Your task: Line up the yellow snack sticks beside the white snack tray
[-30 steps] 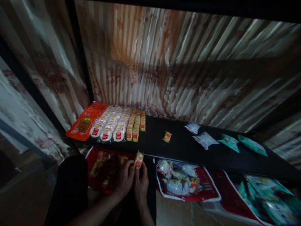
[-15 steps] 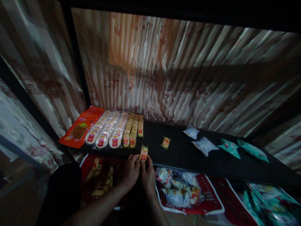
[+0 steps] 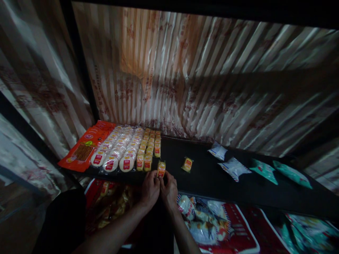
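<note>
Left hand (image 3: 150, 190): curled nearly closed, pinching the near end of the small yellow packet from the left; best done with fingertips only, pressing lightly.
Right hand (image 3: 169, 188): likewise almost closed on the packet, from the right; best matched to the other in pressure, to avoid twisting the wrapper.
Small yellow packet (image 3: 161, 169): held between both hands at the shelf's near edge, label in view, roughly in line with the short yellow column; likely crumbly, so better steadied by the sides than squeezed.
Short yellow column (image 3: 157, 150): just beyond the held packet, ending farther back than its neighbours; useful as a guide for straightness.
Long yellow columns (image 3: 143, 163): just left of it, side by side; easily nudged by a knuckle, so worth a little clearance.
Round cracker packs (image 3: 127, 163): in rows left of the yellow ones, beside the orange bag (image 3: 87, 148).
Lone yellow packet (image 3: 187, 164): well apart on the black shelf (image 3: 172, 151), right of the hands.
White packets (image 3: 234, 168): farther right, before the green packets (image 3: 265, 170).
</note>
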